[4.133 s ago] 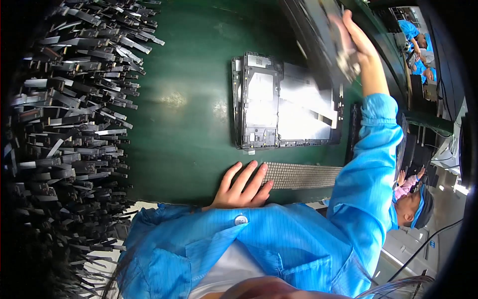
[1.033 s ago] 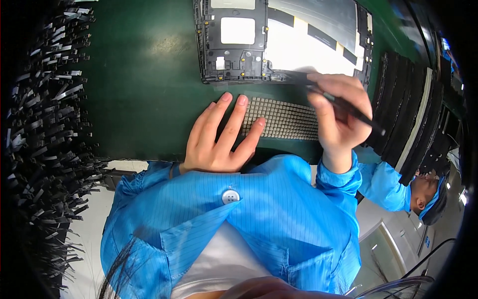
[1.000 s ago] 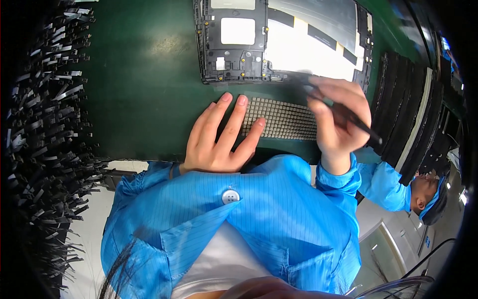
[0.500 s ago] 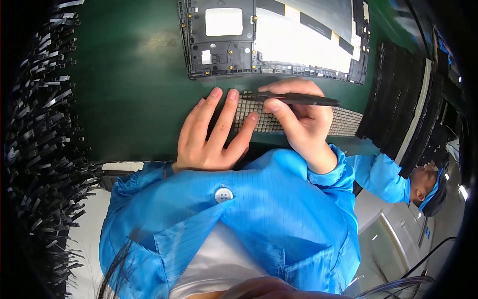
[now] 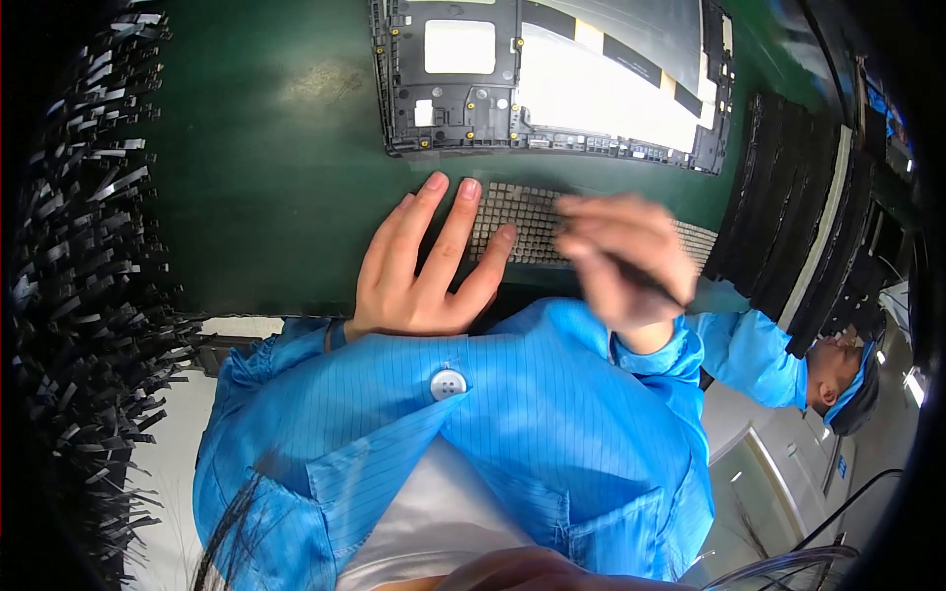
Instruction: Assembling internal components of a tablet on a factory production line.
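Note:
A sheet of small square grey pieces (image 5: 522, 219) in a tight grid lies on the green work surface. My left hand (image 5: 419, 271) rests flat with its fingers spread at the sheet's left end; the thumb lies on the pieces. Over the right part of the sheet, my right hand (image 5: 636, 261) is closed around slim black tweezers (image 5: 645, 280). Both are smeared by motion, and the tweezers' tips cannot be made out. Beyond the hands lie black plastic frames (image 5: 448, 113) with cut-outs and small brass-coloured inserts, seemingly stacked.
Many black strips with pale ends (image 5: 89, 246) hang or stack along the left side. Rows of black parts (image 5: 783, 187) stand at the right. Past them, a person in a blue sleeve (image 5: 759, 350) and dark cap is nearby.
My right hand has moved right and slightly toward me with the tweezers, which now slant differently, uncovering more of the sheet. My left hand keeps its place on the sheet.

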Motion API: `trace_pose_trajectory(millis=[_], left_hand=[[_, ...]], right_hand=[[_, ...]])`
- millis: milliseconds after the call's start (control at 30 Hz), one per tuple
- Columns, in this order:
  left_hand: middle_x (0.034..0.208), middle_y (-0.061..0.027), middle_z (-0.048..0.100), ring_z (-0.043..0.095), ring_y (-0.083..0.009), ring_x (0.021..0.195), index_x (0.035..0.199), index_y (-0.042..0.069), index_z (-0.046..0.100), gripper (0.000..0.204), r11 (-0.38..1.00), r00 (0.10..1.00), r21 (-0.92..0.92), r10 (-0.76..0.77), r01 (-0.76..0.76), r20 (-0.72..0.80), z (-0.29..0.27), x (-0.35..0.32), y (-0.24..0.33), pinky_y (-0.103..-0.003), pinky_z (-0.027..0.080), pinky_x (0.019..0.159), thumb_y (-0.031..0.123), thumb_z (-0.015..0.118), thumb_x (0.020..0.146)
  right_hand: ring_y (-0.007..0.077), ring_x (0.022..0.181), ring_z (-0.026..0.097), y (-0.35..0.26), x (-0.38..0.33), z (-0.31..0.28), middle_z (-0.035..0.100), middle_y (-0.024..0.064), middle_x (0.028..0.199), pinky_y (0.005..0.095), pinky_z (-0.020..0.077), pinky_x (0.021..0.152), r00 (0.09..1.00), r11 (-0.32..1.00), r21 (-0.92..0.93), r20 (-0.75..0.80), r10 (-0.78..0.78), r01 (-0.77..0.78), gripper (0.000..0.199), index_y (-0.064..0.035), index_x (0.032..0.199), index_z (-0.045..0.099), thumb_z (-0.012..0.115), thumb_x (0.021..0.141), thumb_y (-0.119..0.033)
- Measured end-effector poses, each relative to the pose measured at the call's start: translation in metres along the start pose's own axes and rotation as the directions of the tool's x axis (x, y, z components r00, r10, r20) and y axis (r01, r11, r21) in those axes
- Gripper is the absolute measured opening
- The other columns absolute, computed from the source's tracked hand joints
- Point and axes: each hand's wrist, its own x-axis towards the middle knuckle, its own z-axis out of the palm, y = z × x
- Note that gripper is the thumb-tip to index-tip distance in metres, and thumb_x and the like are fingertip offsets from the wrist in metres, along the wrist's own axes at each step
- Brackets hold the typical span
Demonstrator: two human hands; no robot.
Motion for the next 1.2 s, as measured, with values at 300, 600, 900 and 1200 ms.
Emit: trace_pose_trajectory(millis=[300,600,900,1200], left_hand=[[0.128,-0.0161,0.055,0.054,-0.0368,0.114,0.113,0.021,0.067,0.034,0.998,1.000,-0.055,-0.002,0.002,0.006,-0.002,0.000,-0.002,-0.046,0.052,0.086,0.021,0.063,0.079],[0.128,-0.0154,0.055,0.053,-0.0363,0.116,0.112,0.021,0.067,0.033,0.998,0.999,-0.060,-0.003,0.006,0.047,-0.007,0.001,-0.002,-0.046,0.051,0.088,0.020,0.063,0.079],[0.126,-0.0146,0.057,0.055,-0.0360,0.113,0.111,0.021,0.067,0.032,0.999,1.000,-0.047,-0.001,0.000,-0.012,-0.003,-0.004,-0.004,-0.044,0.052,0.086,0.019,0.063,0.079],[0.127,-0.0142,0.057,0.055,-0.0358,0.113,0.110,0.022,0.067,0.031,0.999,1.000,-0.044,-0.015,0.014,-0.022,-0.004,-0.004,-0.003,-0.044,0.052,0.086,0.019,0.064,0.079]], right_hand=[[0.0157,0.077,0.063,0.021,0.017,-0.027,0.063,0.0166,0.095,0.0243,0.0531,0.067,0.952,0.932,0.296,-0.158,0.263,-0.209,0.018,0.0054,0.099,0.056,0.064,0.084,0.006],[0.0200,0.082,0.064,0.019,0.018,-0.024,0.062,0.0175,0.094,0.0275,0.0539,0.072,0.956,0.944,0.258,-0.154,0.249,-0.204,0.017,0.0059,0.098,0.056,0.064,0.083,0.007],[0.0264,0.088,0.065,0.014,0.019,-0.022,0.062,0.0172,0.093,0.0337,0.0532,0.081,0.974,0.973,0.160,-0.123,0.189,-0.169,0.020,0.0061,0.097,0.056,0.065,0.080,0.008],[0.0273,0.084,0.066,0.011,0.020,-0.020,0.063,0.0200,0.092,0.0330,0.0542,0.074,0.992,0.999,-0.011,-0.116,0.052,-0.053,0.024,0.0070,0.095,0.058,0.071,0.075,0.006]])
